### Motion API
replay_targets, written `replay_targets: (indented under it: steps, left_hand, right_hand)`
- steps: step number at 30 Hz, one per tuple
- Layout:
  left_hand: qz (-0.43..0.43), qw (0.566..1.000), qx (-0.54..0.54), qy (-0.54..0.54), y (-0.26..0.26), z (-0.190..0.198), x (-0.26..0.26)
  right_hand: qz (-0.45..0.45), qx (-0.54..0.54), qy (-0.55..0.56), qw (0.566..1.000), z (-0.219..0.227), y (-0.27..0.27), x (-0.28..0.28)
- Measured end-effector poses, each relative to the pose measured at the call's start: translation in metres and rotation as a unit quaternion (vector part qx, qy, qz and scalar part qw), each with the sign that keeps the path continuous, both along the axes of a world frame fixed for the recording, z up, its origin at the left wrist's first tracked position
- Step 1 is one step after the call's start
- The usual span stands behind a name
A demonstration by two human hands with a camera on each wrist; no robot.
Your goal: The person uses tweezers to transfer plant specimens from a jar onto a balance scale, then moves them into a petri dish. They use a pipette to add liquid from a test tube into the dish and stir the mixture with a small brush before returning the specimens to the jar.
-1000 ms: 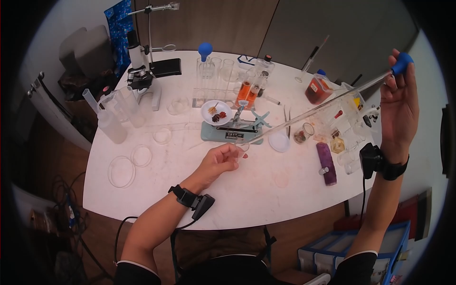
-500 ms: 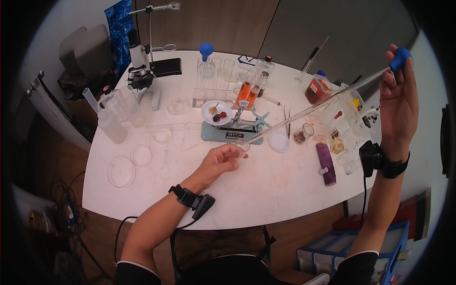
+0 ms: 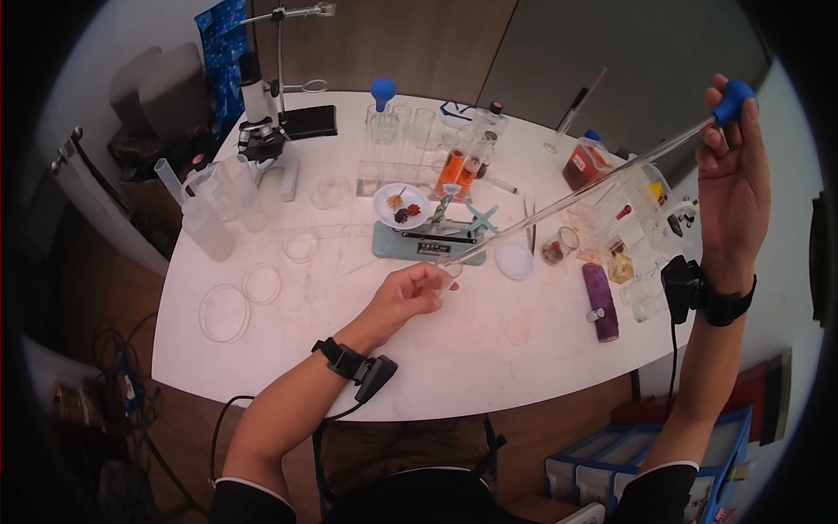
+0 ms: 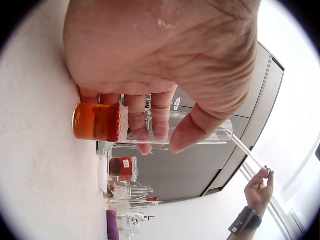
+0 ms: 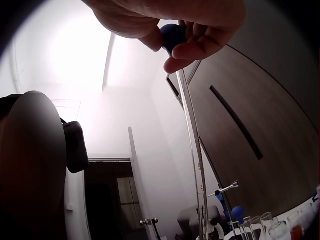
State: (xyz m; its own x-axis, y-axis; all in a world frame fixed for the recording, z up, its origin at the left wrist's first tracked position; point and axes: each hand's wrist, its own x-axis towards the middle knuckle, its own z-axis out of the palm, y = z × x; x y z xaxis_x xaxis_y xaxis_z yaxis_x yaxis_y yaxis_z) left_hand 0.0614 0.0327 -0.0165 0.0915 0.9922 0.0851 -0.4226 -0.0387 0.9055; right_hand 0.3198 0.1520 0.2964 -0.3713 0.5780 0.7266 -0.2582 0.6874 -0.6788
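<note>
My left hand (image 3: 403,299) grips a clear glass tube (image 4: 200,131), thumb on one side and fingers round the other. Orange-red liquid (image 4: 97,121) with a band of froth fills its lower end, close to the tabletop. High at the right, my right hand (image 3: 733,183) pinches the blue rubber bulb (image 3: 735,100) of a long glass pipette (image 3: 576,194). The pipette slants down to the left, its lower end at the tube's mouth. In the right wrist view, thumb and fingers (image 5: 197,47) close round the bulb.
Behind the left hand stands a balance (image 3: 419,249) with a white dish (image 3: 401,206) of dried bits. Further back are a test tube rack (image 3: 393,179), orange-filled cylinders (image 3: 456,168) and a microscope (image 3: 262,131). Petri dishes (image 3: 224,313) lie left; a purple roll (image 3: 600,301) and glassware lie right.
My right hand has risen slightly with the bulb and the pipette's upper end. The left hand keeps its place with the tube.
</note>
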Motion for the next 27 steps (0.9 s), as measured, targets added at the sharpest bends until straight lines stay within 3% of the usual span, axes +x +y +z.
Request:
replay_targets:
  steps: [27]
  left_hand:
    - [-0.004,1.000,0.012,-0.003,0.0020,-0.0025,0.0004]
  right_hand:
    - [-0.020,0.001,-0.005,1.000,-0.0011,-0.0037,-0.0103]
